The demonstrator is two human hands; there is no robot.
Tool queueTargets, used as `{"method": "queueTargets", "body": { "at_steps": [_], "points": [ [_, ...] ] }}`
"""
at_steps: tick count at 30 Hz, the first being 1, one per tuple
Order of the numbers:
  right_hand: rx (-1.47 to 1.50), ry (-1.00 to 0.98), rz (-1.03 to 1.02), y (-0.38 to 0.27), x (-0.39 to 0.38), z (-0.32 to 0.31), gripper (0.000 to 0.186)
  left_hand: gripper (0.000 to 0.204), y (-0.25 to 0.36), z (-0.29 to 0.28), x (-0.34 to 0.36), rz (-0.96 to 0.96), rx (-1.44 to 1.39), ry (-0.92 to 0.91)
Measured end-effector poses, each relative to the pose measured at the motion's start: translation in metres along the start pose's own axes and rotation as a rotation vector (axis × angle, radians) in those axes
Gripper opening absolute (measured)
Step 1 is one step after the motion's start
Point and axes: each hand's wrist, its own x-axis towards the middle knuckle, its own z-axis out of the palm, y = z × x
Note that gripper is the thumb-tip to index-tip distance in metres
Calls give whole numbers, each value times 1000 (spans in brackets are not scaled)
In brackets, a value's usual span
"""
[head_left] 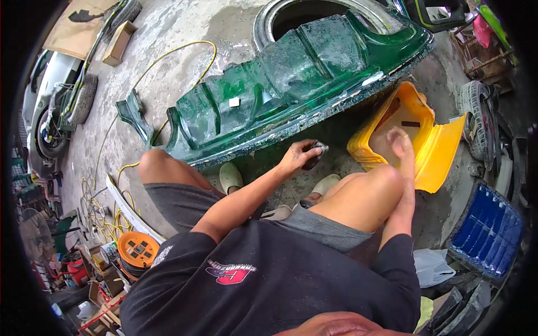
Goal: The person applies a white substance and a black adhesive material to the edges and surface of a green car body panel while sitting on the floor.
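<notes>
My left hand is closed around a small dark object with a pale grey end; its exact kind does not show. It is held between my knees, near the lower edge of a long green moulded panel. The panel has ribs and a whitish, scuffed surface, and a small white block lies on it. At the opening of a yellow plastic container, to the right of the panel, my right hand is bent at the wrist. Its fingers are blurred, and I cannot see whether they hold anything.
Behind the panel lies a tyre. A yellow hose loops over the concrete floor to an orange cable reel at the left. A blue slatted panel and a white plastic bag are at the right. A cardboard box stands far left.
</notes>
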Motion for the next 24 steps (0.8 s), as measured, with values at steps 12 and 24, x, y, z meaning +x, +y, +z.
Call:
{"method": "queueTargets", "body": {
  "at_steps": [12,24],
  "points": [
    [-1072,-100,196,11,-60,307,52,27,12,48,83,-181,-1070,-27],
    [-147,442,-639,82,25,327,100,27,62,-124,-34,719,635,375]
  ]
}}
